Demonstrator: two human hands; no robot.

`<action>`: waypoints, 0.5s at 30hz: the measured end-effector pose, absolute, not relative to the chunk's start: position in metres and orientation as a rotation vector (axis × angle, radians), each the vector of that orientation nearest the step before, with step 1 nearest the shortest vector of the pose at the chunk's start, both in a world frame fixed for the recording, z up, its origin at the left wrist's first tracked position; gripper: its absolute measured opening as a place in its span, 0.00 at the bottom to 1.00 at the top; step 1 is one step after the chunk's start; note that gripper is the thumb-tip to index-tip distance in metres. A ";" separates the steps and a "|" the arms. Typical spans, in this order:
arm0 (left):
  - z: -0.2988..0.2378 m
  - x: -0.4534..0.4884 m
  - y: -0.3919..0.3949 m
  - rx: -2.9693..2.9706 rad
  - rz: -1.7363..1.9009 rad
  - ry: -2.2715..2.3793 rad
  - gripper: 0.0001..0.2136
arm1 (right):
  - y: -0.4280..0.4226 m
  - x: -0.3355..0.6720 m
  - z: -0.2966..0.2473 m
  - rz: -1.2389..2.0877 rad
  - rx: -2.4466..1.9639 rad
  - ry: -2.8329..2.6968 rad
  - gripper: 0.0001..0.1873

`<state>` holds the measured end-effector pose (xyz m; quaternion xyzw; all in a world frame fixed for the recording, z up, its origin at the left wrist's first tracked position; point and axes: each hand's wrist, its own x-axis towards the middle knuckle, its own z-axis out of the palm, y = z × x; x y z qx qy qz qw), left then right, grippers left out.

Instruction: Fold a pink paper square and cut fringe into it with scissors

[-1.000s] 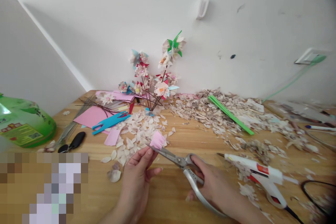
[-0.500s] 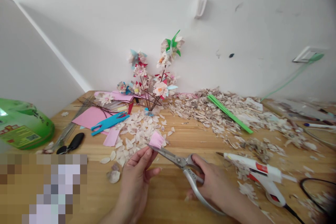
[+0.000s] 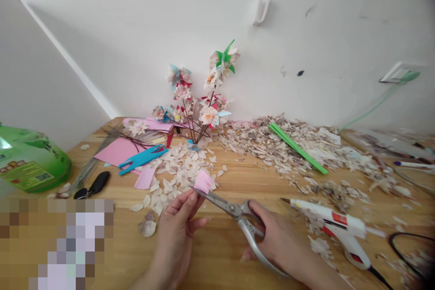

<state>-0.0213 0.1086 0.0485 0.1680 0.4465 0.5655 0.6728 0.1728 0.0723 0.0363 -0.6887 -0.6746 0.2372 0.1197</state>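
Note:
Between the thumb and fingers of my left hand is pinched a small piece of pink paper, its edge cut into a fringe. My right hand is wrapped round the handles of silver scissors. The scissor blades lie across the lower edge of the pink paper, close by my left fingertips, and look nearly closed. Behind the paper, pale dried petals are spread on the wooden table.
Handmade petal flowers on twigs stand by the wall. To the right lie a glue gun, a green paper strip and a heap of dried petals. Blue paper, black-handled keys and a green bottle are leftward.
Almost nothing differs. The view has shifted very slightly; both hands, the scissors and the pink paper keep their places.

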 end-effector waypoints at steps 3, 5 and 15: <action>0.049 -0.022 0.109 0.355 1.285 1.005 0.06 | 0.073 0.174 0.035 0.675 -1.992 -1.988 0.35; 0.049 -0.022 0.109 0.336 1.290 1.004 0.06 | 0.073 0.174 0.034 0.671 -1.985 -1.996 0.34; 0.047 -0.022 0.108 0.348 1.278 1.015 0.05 | 0.074 0.169 0.033 0.707 -2.027 -1.969 0.23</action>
